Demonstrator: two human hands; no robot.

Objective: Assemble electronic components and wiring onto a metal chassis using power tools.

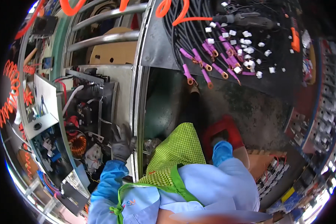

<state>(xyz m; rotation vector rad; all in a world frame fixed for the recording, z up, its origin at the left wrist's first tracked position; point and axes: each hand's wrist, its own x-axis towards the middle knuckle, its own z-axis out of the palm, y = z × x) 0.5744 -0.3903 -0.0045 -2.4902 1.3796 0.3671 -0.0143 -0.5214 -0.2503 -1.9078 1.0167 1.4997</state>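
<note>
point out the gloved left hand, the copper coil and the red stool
left hand (122, 146), head view, on the back of the grey glove
copper coil (77, 145), head view, on its wound copper ring
red stool (227, 127), head view, on the red seat's rim

The left hand (122, 145) wears a dark grey glove and is raised at the end of a blue-sleeved arm, fingers spread loosely and pointing up and away from the body. The right hand (217, 141) is barely visible past its blue cuff; the arm is stretched forward and down, and its grip cannot be judged.
</note>
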